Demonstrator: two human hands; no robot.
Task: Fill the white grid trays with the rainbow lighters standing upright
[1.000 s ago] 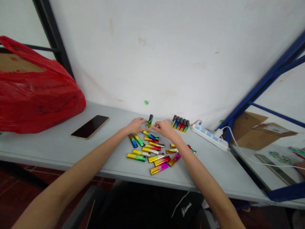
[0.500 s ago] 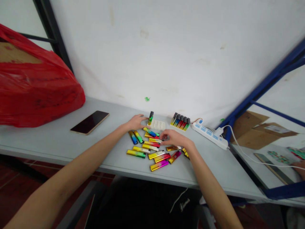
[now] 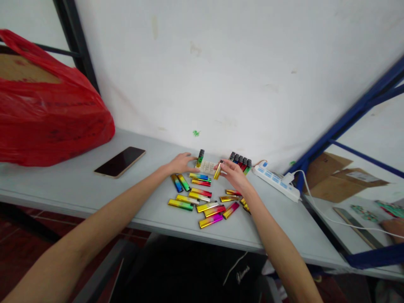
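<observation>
My left hand (image 3: pixel 183 163) is at the left end of a white tray (image 3: pixel 206 167) with rows of small sockets, thumb at the near side and fingers at the far side, steadying it. Standing upright in that end is a short row of lighters (image 3: pixel 200 158) with black tops. In my right hand (image 3: pixel 232 171), thumb and fingers pinch a gold lighter (image 3: pixel 217 171), tilted over the tray's right end. Loose lighters in yellow, red, green, blue and purple lie in front, among them a yellow-green lighter (image 3: pixel 180 204) and a yellow-purple lighter (image 3: pixel 211 221).
Behind my right hand stands a block of upright lighters (image 3: pixel 241 159). A white power strip (image 3: pixel 277 183) with a plug and cable lies to the right. On the left are a phone (image 3: pixel 120 162) and a red plastic bag (image 3: pixel 57 122). Cardboard boxes (image 3: pixel 331 176) sit beyond the blue frame.
My right hand has picked up a gold lighter from the loose ones and raised it towards the tray. My left hand has stayed at the tray's left end.
</observation>
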